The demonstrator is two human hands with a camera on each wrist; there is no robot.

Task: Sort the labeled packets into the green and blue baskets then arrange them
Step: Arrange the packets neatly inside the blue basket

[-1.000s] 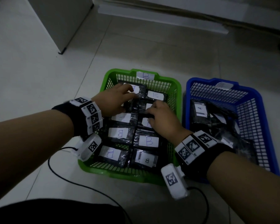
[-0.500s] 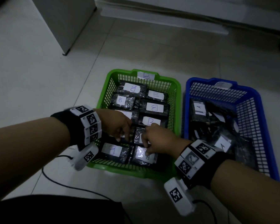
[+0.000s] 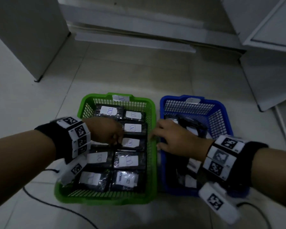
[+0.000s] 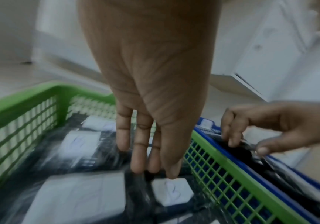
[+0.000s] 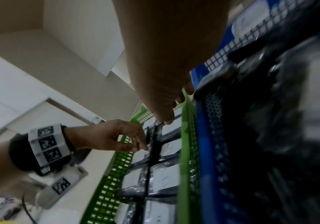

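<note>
The green basket holds black packets with white B labels, laid flat in two columns. In the blue basket, to its right, black packets lie in a loose heap. My left hand hovers over the middle of the green basket, and its straight fingers point down and touch the packets at the gap between the columns. My right hand is over the two adjoining rims. Its fingers hang loosely curled at the blue basket's left edge, and I see nothing held.
Both baskets sit side by side on a pale tiled floor. A white cabinet stands at the back left, a white cupboard at the right, and a low ledge behind. Black cables trail on the floor near me.
My right hand has left the green basket's near packets and moved right to the blue basket's edge. My left hand has moved from the near rows up to the basket's middle.
</note>
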